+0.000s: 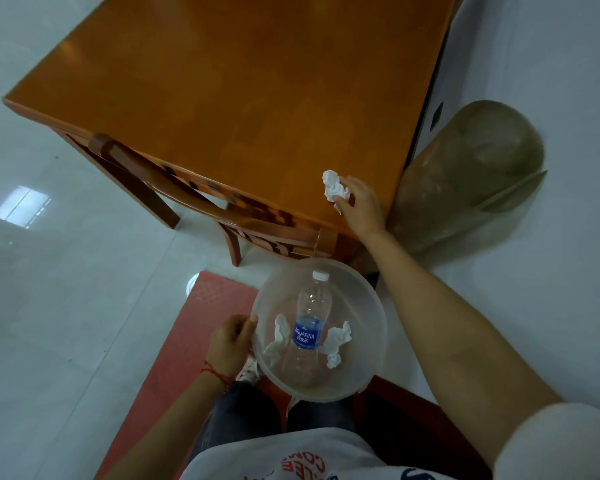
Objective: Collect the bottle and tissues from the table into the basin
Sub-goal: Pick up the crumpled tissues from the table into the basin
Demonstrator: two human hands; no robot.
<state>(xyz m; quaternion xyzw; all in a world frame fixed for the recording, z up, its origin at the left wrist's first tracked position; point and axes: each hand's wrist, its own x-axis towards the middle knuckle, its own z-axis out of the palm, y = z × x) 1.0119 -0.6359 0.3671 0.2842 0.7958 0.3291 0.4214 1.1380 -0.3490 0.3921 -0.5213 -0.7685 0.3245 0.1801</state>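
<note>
A clear plastic basin [368,372] is held low in front of me, below the table's near corner; my left hand [230,344] grips its left rim. Inside lie an empty clear bottle [309,327] with a blue label and white cap, one crumpled white tissue [278,337] to its left and another crumpled tissue [337,341] to its right. At the near right corner of the orange wooden table [239,98], my right hand [361,202] pinches a third crumpled white tissue [333,187] at the tabletop.
A wooden chair [201,199] is tucked under the table's near edge. A large dusty translucent water jug [465,174] lies beside the table's right corner. A red mat [187,341] covers the pale tiled floor under my feet.
</note>
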